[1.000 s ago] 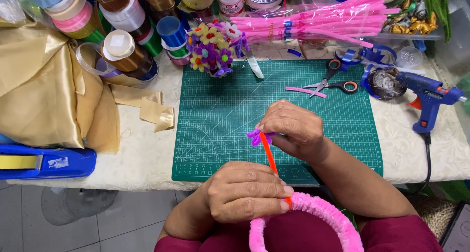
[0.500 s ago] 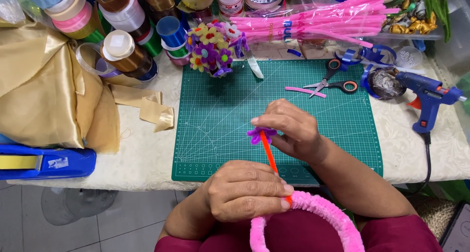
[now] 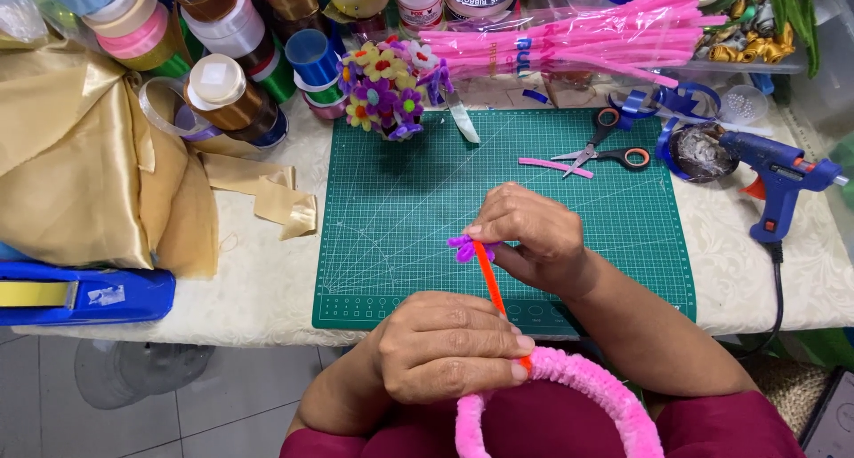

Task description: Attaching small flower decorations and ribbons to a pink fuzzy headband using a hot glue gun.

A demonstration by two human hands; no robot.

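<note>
My left hand (image 3: 449, 344) grips the lower end of an orange pipe cleaner (image 3: 487, 277) against a fuzzy pink hoop (image 3: 583, 389) that curves across my lap. My right hand (image 3: 534, 236) pinches the pipe cleaner's upper end, where a small purple flower (image 3: 463, 247) sits at the tip. Both hands hover over the near part of a green cutting mat (image 3: 400, 209).
A bunch of small coloured flowers (image 3: 390, 86) stands at the mat's far edge. Scissors (image 3: 603, 148), a pink strip (image 3: 556, 166), a packet of pink pipe cleaners (image 3: 569, 40), a blue glue gun (image 3: 781, 180), ribbon spools (image 3: 227, 98), gold fabric (image 3: 84, 173) and a blue tool (image 3: 80, 293) surround it.
My right hand and the purple flower have shifted very slightly; the left hand stays put on the hoop.
</note>
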